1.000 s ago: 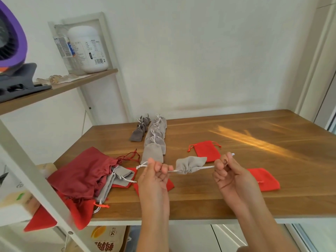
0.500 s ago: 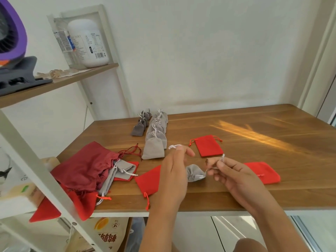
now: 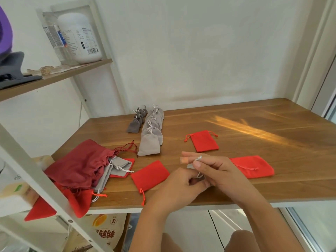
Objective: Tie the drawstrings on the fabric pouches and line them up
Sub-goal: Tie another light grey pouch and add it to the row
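Hands, drawn apart a second ago, now meet over the table's (image 3: pixel 291 188) near edge: right hand (image 3: pixel 218 171) pinches the white drawstring (image 3: pixel 199 158), left hand (image 3: pixel 183 186) grips its loop (grey pouch (image 3: pixel 189 166) mostly hidden behind them), suggesting knotting has begun.

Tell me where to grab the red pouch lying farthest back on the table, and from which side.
Pinch the red pouch by its two cord ends, which stick out left and right at its far edge, coming from above. It lies flat on the table, so its body offers little grip; the cords lie free.
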Available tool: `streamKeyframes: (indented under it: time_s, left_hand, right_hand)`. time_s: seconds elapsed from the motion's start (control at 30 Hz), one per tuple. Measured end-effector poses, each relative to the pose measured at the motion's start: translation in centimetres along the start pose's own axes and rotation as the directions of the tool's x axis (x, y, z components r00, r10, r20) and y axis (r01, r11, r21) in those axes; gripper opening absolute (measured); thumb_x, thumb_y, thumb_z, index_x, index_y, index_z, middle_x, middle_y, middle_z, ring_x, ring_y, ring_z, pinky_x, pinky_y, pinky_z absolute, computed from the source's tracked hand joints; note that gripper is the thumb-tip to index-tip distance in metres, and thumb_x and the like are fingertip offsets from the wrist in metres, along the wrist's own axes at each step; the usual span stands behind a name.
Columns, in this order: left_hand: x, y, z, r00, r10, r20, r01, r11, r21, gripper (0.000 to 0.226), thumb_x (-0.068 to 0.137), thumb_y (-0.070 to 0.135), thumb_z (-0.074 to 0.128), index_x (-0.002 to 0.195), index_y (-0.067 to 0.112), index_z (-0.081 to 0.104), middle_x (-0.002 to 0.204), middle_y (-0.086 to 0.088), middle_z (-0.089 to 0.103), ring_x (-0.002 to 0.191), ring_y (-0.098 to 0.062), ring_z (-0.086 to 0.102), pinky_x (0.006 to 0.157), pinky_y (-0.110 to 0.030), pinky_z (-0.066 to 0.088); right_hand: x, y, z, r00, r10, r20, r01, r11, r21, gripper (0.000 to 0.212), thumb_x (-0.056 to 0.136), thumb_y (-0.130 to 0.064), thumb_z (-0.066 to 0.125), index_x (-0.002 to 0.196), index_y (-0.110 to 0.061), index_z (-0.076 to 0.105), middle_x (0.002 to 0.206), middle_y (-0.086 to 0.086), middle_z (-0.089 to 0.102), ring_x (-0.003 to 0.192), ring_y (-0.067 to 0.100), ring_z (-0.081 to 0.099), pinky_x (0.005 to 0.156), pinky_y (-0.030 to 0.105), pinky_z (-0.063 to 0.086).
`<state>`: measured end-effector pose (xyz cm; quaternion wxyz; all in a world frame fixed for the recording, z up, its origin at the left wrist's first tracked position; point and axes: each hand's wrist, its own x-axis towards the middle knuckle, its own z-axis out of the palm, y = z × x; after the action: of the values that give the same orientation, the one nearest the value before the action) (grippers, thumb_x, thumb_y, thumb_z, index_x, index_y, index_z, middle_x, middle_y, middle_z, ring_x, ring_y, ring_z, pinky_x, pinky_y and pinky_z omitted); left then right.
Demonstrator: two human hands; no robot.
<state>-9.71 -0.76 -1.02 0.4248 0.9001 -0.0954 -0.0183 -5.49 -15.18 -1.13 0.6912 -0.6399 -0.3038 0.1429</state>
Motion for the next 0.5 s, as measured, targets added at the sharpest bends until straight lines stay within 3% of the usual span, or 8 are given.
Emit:
streamKeyframes:
  time_s: [0.07,0.13,0.27,0.37,0.4,0.47,0.5]
  left_hand:
    - [-0.1,0.3,0.4,0.998,0.037,-0.050,-0.036,0.999,0.018,0.023,0.090,0.034,0.059,0.073,0.019,0.065,0.059,0.004,0.047,0.054,-0.009,0.037,0.056,-0.030,0.030]
    - [-0.1,0.5,0.8,0.994,0.029,-0.108,-0.028,1.000,0.014,0.031,0.090,0.027,0.062,0.059,0.031,0.060,0.048,0.011,0.045,0.048,-0.005,0.038,0.050,-0.017,0.025]
    - [0.2,0.6,1.6,0.980,0.016,-0.199,-0.010,1.000,0.030,0.049,0.091,0.025,0.061,0.045,0.026,0.045,0.042,0.008,0.042,0.044,-0.009,0.037,0.046,-0.021,0.022]
    - [0.3,0.5,1.8,0.976,-0.002,-0.217,0.000,1.000,-0.008,0.046,0.093,0.026,0.055,0.048,0.025,0.050,0.045,0.007,0.044,0.047,-0.008,0.039,0.048,-0.024,0.026]
    - [0.3,0.6,1.7,0.978,-0.003,-0.208,-0.002,1.000,-0.025,0.040,0.094,0.027,0.053,0.055,0.022,0.058,0.049,0.005,0.048,0.050,-0.008,0.041,0.051,-0.028,0.030]
    - [0.3,0.6,1.6,0.981,-0.016,-0.191,0.006,0.999,-0.051,0.034,0.096,0.030,0.050,0.075,0.016,0.072,0.059,-0.005,0.055,0.056,-0.009,0.044,0.055,-0.031,0.035]
    - [0.3,0.7,1.5,0.982,-0.029,-0.185,0.017,0.998,-0.068,0.035,0.096,0.030,0.049,0.079,0.012,0.073,0.057,-0.006,0.052,0.055,-0.009,0.042,0.055,-0.030,0.033]
  right_hand:
    - [0.3,-0.1,-0.1,0.999,-0.008,0.037,0.010,0.997,-0.071,0.022,0.088,-0.026,0.057,0.091,-0.032,0.078,0.119,-0.008,0.068,0.122,0.000,0.052,0.092,0.024,0.049]
    - [0.6,-0.1,-0.4,0.999,-0.004,0.045,0.011,0.990,-0.143,0.021,0.086,-0.029,0.059,0.094,-0.031,0.078,0.118,-0.007,0.068,0.124,-0.001,0.050,0.099,0.022,0.044]
    - [0.5,-0.5,-0.9,1.000,0.016,-0.015,-0.018,0.985,-0.174,0.024,0.084,-0.030,0.061,0.096,-0.020,0.078,0.110,-0.005,0.068,0.110,0.004,0.060,0.087,0.020,0.047]
    - [0.5,-0.9,-1.5,0.999,0.040,-0.034,-0.047,0.976,-0.213,0.035,0.088,-0.032,0.058,0.074,-0.002,0.070,0.095,-0.006,0.071,0.104,0.006,0.065,0.083,0.037,0.051]
    - [0.4,-1.2,-1.7,0.997,0.056,-0.051,-0.067,0.969,-0.237,0.034,0.091,-0.030,0.057,0.076,-0.002,0.070,0.090,-0.009,0.072,0.098,0.002,0.066,0.083,0.032,0.051]
    - [0.0,-1.7,-2.1,0.994,0.064,-0.092,-0.087,0.960,-0.266,0.018,0.094,-0.020,0.056,0.097,-0.018,0.074,0.077,-0.023,0.070,0.075,-0.009,0.063,0.070,0.010,0.044]
    - [-0.1,-1.6,-2.4,0.993,0.060,-0.105,-0.087,0.957,-0.277,0.022,0.095,-0.014,0.055,0.105,-0.026,0.071,0.078,-0.024,0.070,0.068,-0.008,0.061,0.067,0.008,0.043]
